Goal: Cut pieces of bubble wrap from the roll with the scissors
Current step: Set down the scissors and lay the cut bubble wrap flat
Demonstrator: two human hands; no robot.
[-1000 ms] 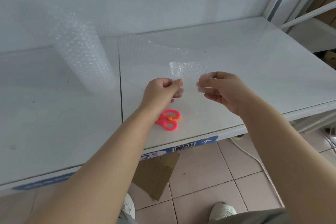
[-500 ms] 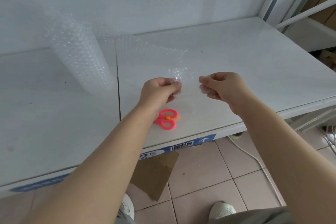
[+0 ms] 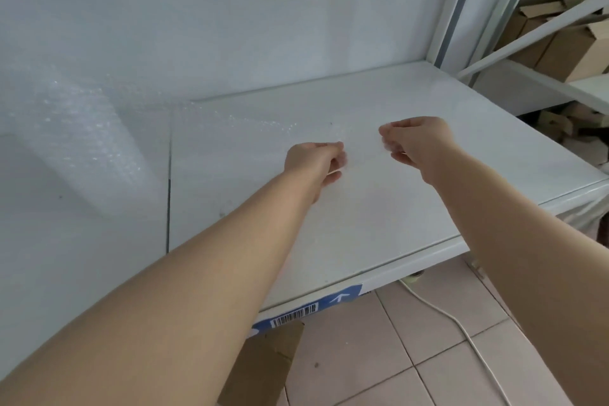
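The clear bubble wrap roll (image 3: 75,148) stands upright on the left part of the white table (image 3: 379,234). Its loose sheet (image 3: 230,123) runs from the roll to the right, toward my hands. My left hand (image 3: 314,160) pinches the sheet's free edge between thumb and curled fingers. A short way to the right, my right hand (image 3: 417,142) pinches the same edge. The stretch of wrap between the two hands is faint and hard to make out. The scissors do not show; my left forearm covers the spot where they lay.
A metal shelf frame (image 3: 461,10) stands at the table's back right, with cardboard boxes (image 3: 566,43) behind it. A flat cardboard piece (image 3: 263,366) and a white cable (image 3: 461,323) lie on the tiled floor below the table's front edge.
Both hands have moved away from me and farther apart, drawing the sheet out from the roll. The pink scissors have gone out of sight behind my left forearm. The view has tilted up.
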